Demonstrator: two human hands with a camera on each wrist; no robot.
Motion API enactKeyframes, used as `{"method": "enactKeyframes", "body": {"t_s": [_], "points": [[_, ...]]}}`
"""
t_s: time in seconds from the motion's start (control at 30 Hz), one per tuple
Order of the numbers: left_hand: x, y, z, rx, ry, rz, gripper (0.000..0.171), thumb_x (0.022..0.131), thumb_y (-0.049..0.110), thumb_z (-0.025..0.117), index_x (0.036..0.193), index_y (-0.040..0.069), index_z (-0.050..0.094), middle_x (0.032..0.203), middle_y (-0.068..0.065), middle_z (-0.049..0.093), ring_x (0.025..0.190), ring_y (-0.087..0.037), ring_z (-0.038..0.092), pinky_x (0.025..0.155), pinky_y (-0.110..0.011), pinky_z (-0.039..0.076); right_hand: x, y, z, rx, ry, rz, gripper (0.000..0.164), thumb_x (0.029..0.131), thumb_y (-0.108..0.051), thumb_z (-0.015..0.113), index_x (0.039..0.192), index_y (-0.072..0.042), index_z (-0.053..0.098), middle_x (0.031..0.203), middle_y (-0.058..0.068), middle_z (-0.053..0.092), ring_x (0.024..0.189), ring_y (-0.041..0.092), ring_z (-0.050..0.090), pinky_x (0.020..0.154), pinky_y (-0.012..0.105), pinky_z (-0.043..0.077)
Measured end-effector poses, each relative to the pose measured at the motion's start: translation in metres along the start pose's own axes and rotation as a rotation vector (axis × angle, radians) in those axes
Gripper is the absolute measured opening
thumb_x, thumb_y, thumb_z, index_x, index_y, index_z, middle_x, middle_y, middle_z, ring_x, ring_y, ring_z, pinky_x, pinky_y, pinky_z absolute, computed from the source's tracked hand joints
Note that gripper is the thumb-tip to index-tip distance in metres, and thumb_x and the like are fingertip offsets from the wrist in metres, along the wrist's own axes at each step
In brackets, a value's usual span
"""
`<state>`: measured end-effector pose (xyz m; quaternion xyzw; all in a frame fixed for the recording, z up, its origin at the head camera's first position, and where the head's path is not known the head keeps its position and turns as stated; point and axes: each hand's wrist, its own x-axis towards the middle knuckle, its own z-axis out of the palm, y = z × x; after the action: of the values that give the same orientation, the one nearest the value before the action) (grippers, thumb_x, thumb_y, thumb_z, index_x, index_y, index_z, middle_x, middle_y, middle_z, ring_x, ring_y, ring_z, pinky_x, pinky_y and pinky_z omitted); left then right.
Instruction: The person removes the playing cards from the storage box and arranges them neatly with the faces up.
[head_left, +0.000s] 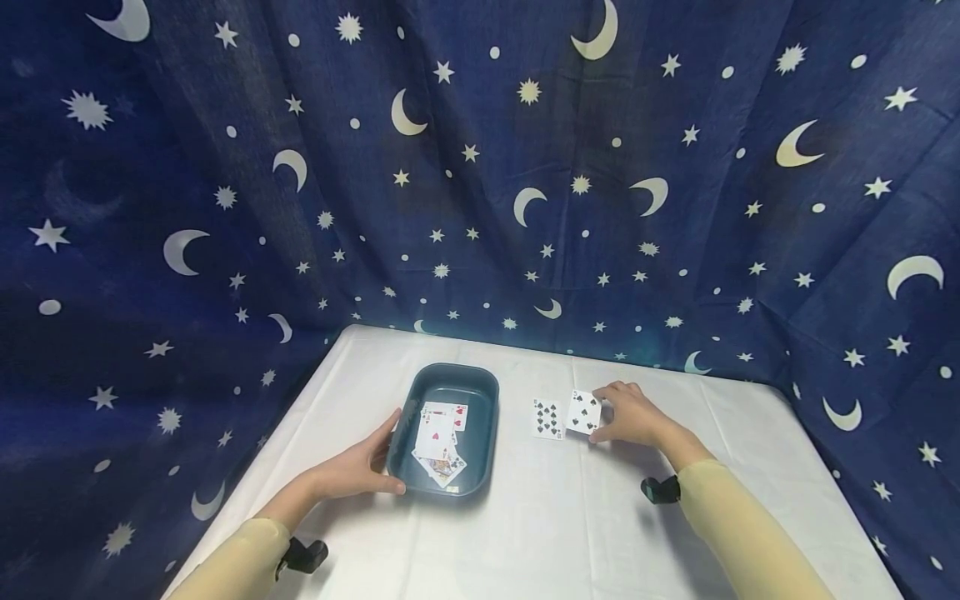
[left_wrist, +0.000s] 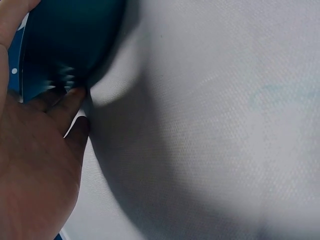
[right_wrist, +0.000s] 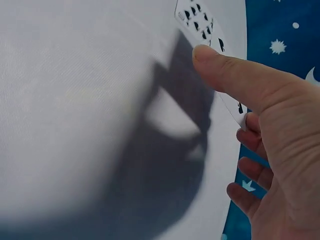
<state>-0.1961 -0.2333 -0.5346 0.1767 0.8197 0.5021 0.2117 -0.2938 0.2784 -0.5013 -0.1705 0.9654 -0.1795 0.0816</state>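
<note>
My right hand [head_left: 633,415] pinches a spade playing card [head_left: 584,412] by its right side, thumb at the near corner and fingers at the far one. Just left of it, another spade card [head_left: 547,419] lies face up on the table. My left hand [head_left: 360,467] holds the left side of a dark teal tray [head_left: 487,450], with its thumb at the near left corner and fingers along the outer wall. Inside the tray lie several overlapping face-up cards, an ace of hearts [head_left: 435,437] on top and a face card [head_left: 442,468] partly covered below.
A white cloth covers the table [head_left: 525,533]. Behind it and at both sides hangs a dark blue curtain [head_left: 495,183] with moons and stars. Black camera mounts sit at the left wrist [head_left: 303,556] and the right wrist [head_left: 662,490].
</note>
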Motion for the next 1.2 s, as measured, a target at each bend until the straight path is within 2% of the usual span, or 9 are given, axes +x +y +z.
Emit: {"method": "enactKeyframes", "body": {"t_s": [0.23, 0.5, 1.2], "points": [[0.0, 0.001, 0.0, 0.01, 0.0, -0.014, 0.123, 0.084, 0.025, 0.086, 0.166, 0.022, -0.006, 0.165, -0.029, 0.018, 0.148, -0.046, 0.029, 0.121, -0.056, 0.027, -0.002, 0.011, 0.008, 0.036, -0.044, 0.031, 0.092, 0.069, -0.034, 0.093, 0.145, 0.0, 0.054, 0.141, 0.022, 0.051, 0.128, 0.043, 0.043, 0.111, 0.065, 0.036], [0.0, 0.0, 0.0, 0.023, -0.003, -0.023, 0.121, 0.085, 0.027, 0.086, 0.166, 0.023, -0.005, 0.165, -0.028, 0.017, 0.148, -0.046, 0.029, 0.121, -0.057, 0.027, -0.003, 0.013, 0.012, 0.076, -0.104, 0.088, 0.091, 0.07, -0.029, 0.092, 0.147, -0.003, 0.051, 0.146, 0.022, 0.046, 0.133, 0.044, 0.038, 0.112, 0.07, 0.032], [0.0, -0.001, -0.001, 0.011, -0.019, 0.004, 0.121, 0.086, 0.024, 0.085, 0.166, 0.021, -0.006, 0.166, -0.028, 0.016, 0.149, -0.044, 0.028, 0.121, -0.054, 0.027, -0.001, 0.014, 0.015, 0.039, -0.127, 0.075, 0.088, 0.071, -0.03, 0.091, 0.147, -0.006, 0.053, 0.145, 0.022, 0.046, 0.131, 0.043, 0.041, 0.111, 0.068, 0.035]]}}
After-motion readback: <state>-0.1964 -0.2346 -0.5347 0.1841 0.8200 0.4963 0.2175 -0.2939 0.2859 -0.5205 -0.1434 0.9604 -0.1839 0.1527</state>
